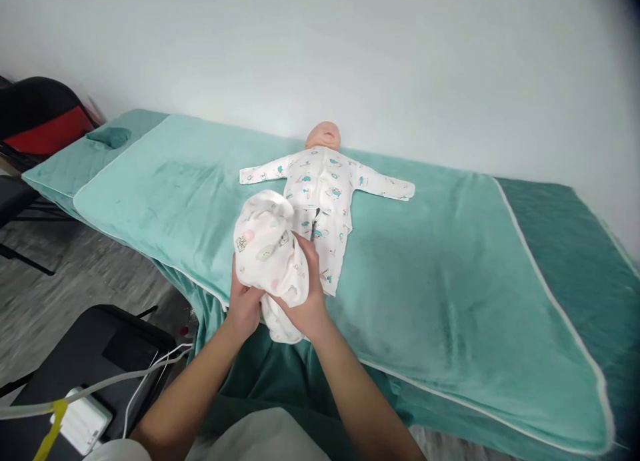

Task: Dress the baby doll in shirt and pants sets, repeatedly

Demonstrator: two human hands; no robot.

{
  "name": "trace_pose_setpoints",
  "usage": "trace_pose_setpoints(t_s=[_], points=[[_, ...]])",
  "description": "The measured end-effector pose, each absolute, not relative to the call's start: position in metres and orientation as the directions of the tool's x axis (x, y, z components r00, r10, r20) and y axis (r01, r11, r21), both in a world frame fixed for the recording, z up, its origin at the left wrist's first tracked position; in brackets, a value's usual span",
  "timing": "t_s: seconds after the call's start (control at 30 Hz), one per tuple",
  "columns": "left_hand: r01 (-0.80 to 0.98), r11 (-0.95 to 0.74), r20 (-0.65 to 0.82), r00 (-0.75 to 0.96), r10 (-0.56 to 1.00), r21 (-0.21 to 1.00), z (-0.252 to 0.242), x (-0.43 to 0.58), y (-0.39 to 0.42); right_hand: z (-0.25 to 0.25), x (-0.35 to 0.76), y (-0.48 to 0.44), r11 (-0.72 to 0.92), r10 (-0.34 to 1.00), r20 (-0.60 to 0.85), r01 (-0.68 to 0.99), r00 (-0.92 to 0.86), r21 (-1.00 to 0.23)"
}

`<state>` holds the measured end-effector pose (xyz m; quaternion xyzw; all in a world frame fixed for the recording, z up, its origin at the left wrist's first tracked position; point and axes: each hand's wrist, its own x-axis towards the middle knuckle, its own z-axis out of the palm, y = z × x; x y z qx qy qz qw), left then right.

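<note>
Between my left hand (246, 309) and my right hand (313, 301) is a bunched white cloth (265, 247) printed with small pastel pictures. Both sets of fingers are closed around its sides, and part of it hangs below my wrists. How the cloth is folded inside cannot be made out. Just beyond it, a baby doll (324, 135) lies on its back on the green bed cover (410, 281). It wears a white printed top (320, 177) with the sleeves stretched out to both sides, and matching trousers (331, 254). The cloth hides part of the trousers.
The long bed stands against a white wall (400, 61). A face hole (109, 137) shows at its left end. At lower left, a black chair (115, 341) carries a white power adapter (83, 417) with cables. Another chair (45, 121) with red on it stands at far left.
</note>
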<state>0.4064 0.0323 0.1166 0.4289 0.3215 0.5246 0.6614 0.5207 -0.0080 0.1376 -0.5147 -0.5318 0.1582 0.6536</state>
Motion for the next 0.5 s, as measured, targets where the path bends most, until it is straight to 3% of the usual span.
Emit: trace_pose_setpoints(t_s=[0.2,0.27,0.33,0.37,0.43,0.5], points=[[-0.283,-0.098,0.222,0.446,0.867,0.954,0.130,0.402,0.046,0.159,0.582,-0.018,0.472,0.518,0.739,0.577,0.431,-0.667],[-0.249,-0.118,0.226,0.465,0.856,0.961,0.135,0.403,0.051,0.167,0.625,-0.032,0.353,0.413,0.799,0.732,0.437,-0.583],[-0.208,-0.097,0.183,0.449,0.875,0.973,0.134,0.405,0.056,0.165,0.675,-0.048,0.182,0.359,0.787,0.790,0.501,-0.586],[-0.184,-0.086,0.160,0.440,0.884,0.979,0.131,0.406,0.059,0.159,0.700,-0.056,0.067,0.377,0.733,0.772,0.567,-0.632],[-0.127,-0.088,0.135,0.425,0.895,0.988,0.120,0.411,0.067,0.137,0.747,-0.072,-0.131,0.376,0.707,0.789,0.599,-0.600],[-0.081,-0.123,0.146,0.416,0.898,0.989,0.108,0.418,0.078,0.113,0.779,-0.085,-0.297,0.513,0.553,0.740,0.656,-0.603]])
